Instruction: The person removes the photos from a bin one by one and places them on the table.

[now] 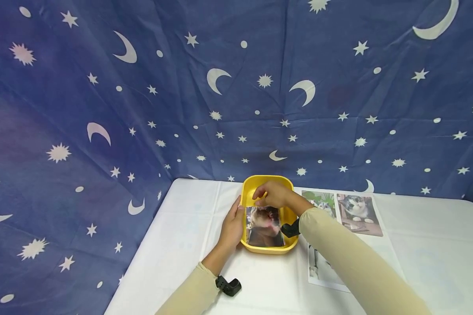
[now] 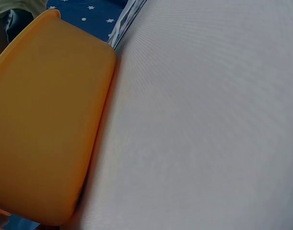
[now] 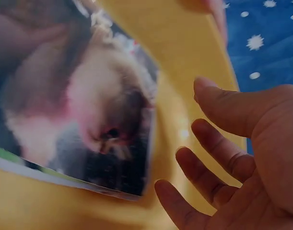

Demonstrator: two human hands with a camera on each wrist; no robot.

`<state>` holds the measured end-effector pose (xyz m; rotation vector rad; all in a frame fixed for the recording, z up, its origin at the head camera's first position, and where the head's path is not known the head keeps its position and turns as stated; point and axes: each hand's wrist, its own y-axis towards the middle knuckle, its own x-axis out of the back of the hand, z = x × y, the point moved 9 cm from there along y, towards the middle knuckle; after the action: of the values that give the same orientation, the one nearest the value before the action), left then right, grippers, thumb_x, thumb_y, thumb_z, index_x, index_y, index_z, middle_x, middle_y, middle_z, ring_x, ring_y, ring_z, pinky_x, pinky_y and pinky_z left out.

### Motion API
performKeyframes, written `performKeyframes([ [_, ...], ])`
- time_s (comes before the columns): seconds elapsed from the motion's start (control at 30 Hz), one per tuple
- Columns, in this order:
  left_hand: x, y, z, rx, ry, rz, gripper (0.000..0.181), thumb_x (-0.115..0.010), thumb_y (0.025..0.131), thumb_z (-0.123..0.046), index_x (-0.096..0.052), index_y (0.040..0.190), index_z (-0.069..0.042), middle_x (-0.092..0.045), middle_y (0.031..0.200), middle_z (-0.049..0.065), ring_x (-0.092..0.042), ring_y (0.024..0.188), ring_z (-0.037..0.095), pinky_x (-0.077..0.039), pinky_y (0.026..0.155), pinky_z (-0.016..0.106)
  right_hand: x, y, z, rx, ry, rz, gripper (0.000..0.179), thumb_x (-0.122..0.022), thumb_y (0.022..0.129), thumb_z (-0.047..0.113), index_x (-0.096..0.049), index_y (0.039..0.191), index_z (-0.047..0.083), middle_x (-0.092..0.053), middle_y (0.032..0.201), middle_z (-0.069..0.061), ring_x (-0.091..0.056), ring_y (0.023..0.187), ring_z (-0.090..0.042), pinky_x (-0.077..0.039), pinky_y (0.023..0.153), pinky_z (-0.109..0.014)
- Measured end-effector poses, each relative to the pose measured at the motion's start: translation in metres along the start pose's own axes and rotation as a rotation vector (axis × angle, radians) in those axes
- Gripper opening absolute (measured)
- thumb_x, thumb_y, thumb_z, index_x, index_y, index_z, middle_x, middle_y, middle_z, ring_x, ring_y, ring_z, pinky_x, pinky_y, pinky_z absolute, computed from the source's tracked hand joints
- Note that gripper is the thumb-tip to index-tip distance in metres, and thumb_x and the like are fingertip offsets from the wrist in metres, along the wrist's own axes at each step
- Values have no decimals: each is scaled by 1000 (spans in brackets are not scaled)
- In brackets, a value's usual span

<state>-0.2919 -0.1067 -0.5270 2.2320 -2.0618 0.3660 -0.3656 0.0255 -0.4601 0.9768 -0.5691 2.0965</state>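
Observation:
A yellow plastic tub stands on the white table, with a small stack of printed photos lying inside it. The uppermost photo shows a furry, light-coloured animal with a dark muzzle. My left hand holds the tub by its left wall, thumb at the rim; in the left wrist view the tub's outer side fills the left. Over the far part of the tub is my right hand, fingers spread and loosely bent beside the photos, with nothing between them.
To the right of the tub lies a white sheet printed with several cat pictures, partly hidden under my right forearm. A blue cloth with moons and stars hangs behind the table and along its left side.

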Motion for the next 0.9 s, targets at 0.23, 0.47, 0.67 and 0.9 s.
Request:
performKeyframes([
  [0.23,0,-1,0,7,-20,13,49,-40,111,-34,-38,159,-29,-41,163,1,-32,152,32,-23,126,56,-19,6,-11,-48,-4,47,14,-75,89,7,-79,102,6,-76,92,-4,-61,81,-12,-54,82,-28],
  [0.47,0,-1,-1,7,-13,21,49,-40,111,-36,-37,160,-28,-40,163,3,-33,152,32,-25,125,56,-29,6,-13,-86,7,108,12,-76,88,6,-79,99,11,-75,92,1,-59,80,-11,-53,80,-25],
  [0.67,0,-2,-2,-7,-22,17,49,-40,111,-34,-38,159,-27,-40,163,4,-33,152,31,-25,126,54,-25,2,-3,-43,34,107,14,-83,82,10,-74,94,9,-71,86,2,-59,77,-10,-53,73,-22],
  [0.9,-1,-2,-5,-19,-30,19,49,-40,111,-34,-38,159,-26,-41,163,2,-33,153,30,-24,127,52,-11,-13,12,13,66,93,15,-82,82,7,-76,96,10,-69,81,2,-59,72,-9,-53,67,-22],
])
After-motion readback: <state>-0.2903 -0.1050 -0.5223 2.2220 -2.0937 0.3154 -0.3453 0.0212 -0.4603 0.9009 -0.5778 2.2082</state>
